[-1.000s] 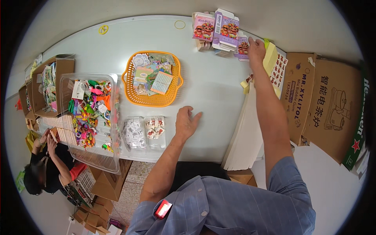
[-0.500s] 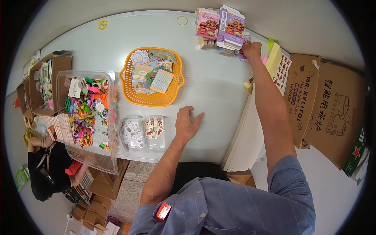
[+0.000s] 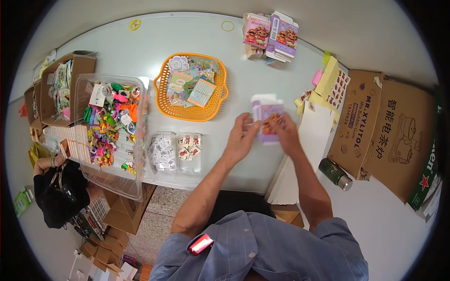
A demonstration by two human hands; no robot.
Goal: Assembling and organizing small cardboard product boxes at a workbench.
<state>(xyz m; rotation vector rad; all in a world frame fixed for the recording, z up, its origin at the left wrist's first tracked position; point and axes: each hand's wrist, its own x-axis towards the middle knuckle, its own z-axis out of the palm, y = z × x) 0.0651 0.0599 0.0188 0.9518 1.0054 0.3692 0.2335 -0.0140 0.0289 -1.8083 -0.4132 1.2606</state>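
In front of me, over the table, a purple flat carton (image 3: 268, 112) with printed cartoon figures is blurred by motion, its white end flaps at the top. My right hand (image 3: 284, 133) grips its right side, fingers across the printed face. At its left edge my left hand (image 3: 241, 138) is closed, with thumb and fingers pinching the carton. Beyond, at the back right, stand stacks of purple cartons (image 3: 282, 38) and pink cartons (image 3: 256, 32). To the left of my hands is an orange basket (image 3: 159, 96) of cards and small packets.
A clear plastic bin (image 3: 138, 187) of colourful small toys stands at left. Two clear trays hold white packets (image 3: 162, 152) and stickers (image 3: 190, 146). Right are cardboard boxes (image 3: 356, 124), a dark green flask (image 3: 335, 174) and a sticker sheet (image 3: 340, 86). Another person (image 3: 61, 192) works at far left.
My right hand has come back from the stacks at the back right, bringing a purple carton. My left hand has moved right to meet it. The green flask has come into sight.
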